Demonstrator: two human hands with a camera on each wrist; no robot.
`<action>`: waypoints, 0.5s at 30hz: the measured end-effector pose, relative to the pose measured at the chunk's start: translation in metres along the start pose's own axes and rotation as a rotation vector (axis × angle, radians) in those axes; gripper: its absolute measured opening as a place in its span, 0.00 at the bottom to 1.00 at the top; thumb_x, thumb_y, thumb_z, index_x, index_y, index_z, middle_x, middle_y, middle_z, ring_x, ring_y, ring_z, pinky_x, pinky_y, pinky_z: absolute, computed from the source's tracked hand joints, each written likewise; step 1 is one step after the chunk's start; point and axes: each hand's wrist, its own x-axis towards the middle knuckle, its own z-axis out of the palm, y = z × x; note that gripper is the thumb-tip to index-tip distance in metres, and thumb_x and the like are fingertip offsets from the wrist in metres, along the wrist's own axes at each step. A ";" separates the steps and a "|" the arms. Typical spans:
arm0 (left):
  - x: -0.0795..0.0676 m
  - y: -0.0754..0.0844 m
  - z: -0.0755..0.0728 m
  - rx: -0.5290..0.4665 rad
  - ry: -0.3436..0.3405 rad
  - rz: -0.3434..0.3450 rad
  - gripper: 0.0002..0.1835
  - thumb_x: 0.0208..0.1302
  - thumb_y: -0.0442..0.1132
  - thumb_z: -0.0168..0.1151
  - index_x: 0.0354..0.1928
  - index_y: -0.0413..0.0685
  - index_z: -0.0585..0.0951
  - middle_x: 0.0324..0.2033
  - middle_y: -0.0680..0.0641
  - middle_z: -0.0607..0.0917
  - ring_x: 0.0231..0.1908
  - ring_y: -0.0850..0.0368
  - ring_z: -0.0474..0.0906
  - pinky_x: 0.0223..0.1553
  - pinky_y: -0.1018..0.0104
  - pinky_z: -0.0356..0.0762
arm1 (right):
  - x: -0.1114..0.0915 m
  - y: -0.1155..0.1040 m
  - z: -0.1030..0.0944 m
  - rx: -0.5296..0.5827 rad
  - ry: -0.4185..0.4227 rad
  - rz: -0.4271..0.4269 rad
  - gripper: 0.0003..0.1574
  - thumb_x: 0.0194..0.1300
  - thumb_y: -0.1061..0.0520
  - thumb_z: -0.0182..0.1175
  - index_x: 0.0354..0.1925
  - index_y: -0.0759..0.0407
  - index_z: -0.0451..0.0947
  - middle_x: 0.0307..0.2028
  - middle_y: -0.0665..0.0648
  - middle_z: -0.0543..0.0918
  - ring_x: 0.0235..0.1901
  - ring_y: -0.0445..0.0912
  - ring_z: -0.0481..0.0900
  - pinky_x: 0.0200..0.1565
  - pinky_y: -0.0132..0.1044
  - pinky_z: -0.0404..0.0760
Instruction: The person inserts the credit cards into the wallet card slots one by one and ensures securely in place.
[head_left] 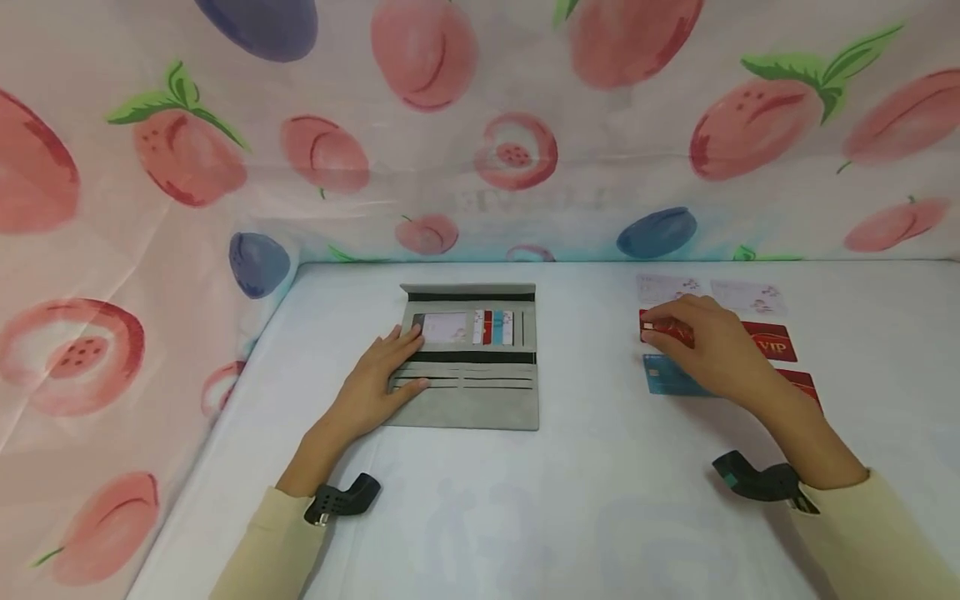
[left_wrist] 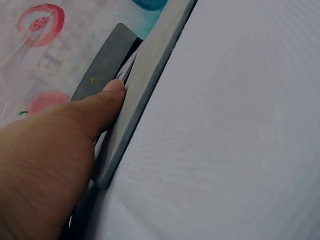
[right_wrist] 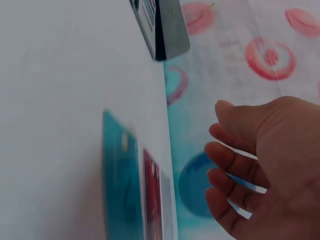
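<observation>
A grey wallet (head_left: 487,410) lies spread open mid-frame, slots across its lower half; at frame right, pale cards (head_left: 745,296), red cards (head_left: 772,342) and one blue card (head_left: 670,375) lie in rows.

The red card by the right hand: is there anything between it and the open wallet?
Nothing visible: only white tabletop lies between the red card and the wallet. The left hand rests on the wallet's left side, off that line. Nothing shows between the right hand and the card either.
</observation>
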 end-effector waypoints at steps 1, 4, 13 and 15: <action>0.000 0.000 -0.001 -0.002 0.002 0.000 0.35 0.61 0.46 0.66 0.67 0.39 0.68 0.69 0.44 0.64 0.71 0.44 0.50 0.70 0.49 0.44 | -0.004 0.005 -0.003 -0.007 0.006 0.005 0.19 0.64 0.53 0.64 0.51 0.59 0.79 0.47 0.63 0.79 0.46 0.58 0.71 0.41 0.58 0.77; 0.001 0.001 -0.001 -0.004 -0.001 0.007 0.35 0.61 0.46 0.66 0.67 0.39 0.68 0.69 0.44 0.64 0.71 0.44 0.50 0.70 0.49 0.44 | -0.015 0.021 -0.010 -0.016 0.008 0.053 0.21 0.63 0.50 0.64 0.51 0.59 0.79 0.44 0.62 0.79 0.42 0.57 0.71 0.36 0.54 0.76; 0.000 -0.001 -0.001 0.006 -0.006 0.005 0.35 0.62 0.47 0.65 0.68 0.40 0.67 0.69 0.45 0.63 0.71 0.45 0.50 0.70 0.49 0.44 | -0.048 0.063 -0.017 0.016 -0.005 0.172 0.23 0.60 0.48 0.67 0.50 0.58 0.79 0.34 0.58 0.77 0.35 0.50 0.72 0.30 0.36 0.74; -0.002 -0.002 -0.002 0.003 -0.004 0.000 0.35 0.62 0.47 0.65 0.68 0.40 0.67 0.69 0.45 0.63 0.71 0.44 0.50 0.70 0.49 0.44 | -0.053 0.068 -0.016 0.022 0.006 0.178 0.21 0.59 0.49 0.68 0.48 0.56 0.79 0.29 0.54 0.73 0.31 0.45 0.69 0.24 0.31 0.67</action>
